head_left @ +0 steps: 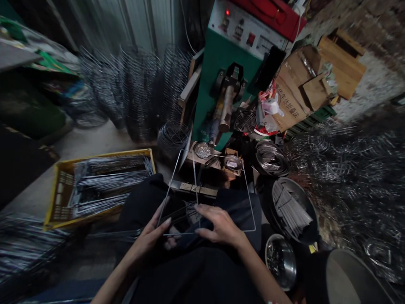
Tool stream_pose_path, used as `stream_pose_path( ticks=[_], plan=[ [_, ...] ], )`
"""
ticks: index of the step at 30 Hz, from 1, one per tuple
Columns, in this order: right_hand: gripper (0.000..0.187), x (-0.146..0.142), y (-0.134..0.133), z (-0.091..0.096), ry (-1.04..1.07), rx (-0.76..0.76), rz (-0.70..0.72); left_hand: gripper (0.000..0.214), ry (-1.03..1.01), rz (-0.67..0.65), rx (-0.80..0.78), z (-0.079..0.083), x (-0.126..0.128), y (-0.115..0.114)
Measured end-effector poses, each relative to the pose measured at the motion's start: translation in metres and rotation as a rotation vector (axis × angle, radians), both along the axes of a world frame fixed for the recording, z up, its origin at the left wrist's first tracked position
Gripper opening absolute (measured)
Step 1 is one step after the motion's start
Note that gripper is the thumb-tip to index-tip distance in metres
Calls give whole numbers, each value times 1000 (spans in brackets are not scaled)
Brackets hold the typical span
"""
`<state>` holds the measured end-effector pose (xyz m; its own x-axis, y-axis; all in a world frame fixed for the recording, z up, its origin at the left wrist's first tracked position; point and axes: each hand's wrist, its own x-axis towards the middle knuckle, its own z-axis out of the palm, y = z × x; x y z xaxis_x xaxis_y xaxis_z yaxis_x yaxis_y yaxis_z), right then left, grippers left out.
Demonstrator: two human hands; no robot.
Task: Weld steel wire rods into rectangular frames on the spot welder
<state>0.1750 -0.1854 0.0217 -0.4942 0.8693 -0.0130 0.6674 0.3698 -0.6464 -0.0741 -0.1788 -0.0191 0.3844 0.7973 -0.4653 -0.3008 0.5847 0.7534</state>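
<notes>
Floor [95, 145], yellow crate [58, 196], wire stacks [136, 93]

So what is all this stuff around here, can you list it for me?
wire frame: one, silver, over the lap
crate: one, yellow, left, full of wire pieces
machine: one, green with red top, straight ahead
wire grilles: many, grey, stacked behind the crate
bowls: at least three, metal, right
cardboard boxes: several, brown, upper right
left hand: one, grips the frame's left side
right hand: one, fingers spread on the frame's near edge
</notes>
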Motion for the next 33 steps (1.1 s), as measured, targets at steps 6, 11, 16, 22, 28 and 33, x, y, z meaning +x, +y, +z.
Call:
stream_pose_path(
  ticks=[6,11,16,22,28,33],
  plan=[
    [73,3,-16,17,-25,-23,-22,114,-4,54,-43,9,-4,-7],
    [74,18,-29,18,-95,-18,-98,112,22,84,-63,21,-7,-10],
    [77,18,-34,16,-104,-38,-125,107,37,42,-19,27,-2,-13],
    [78,18,-38,25,-79,-80,-146,107,54,35,27,27,0,-19],
    [81,22,-41,30,-60,-75,-160,107,39,28,59,26,3,-20],
    [80,29,-40,29,-15,-74,-156,113,-6,11,53,21,4,-17]
  ],
)
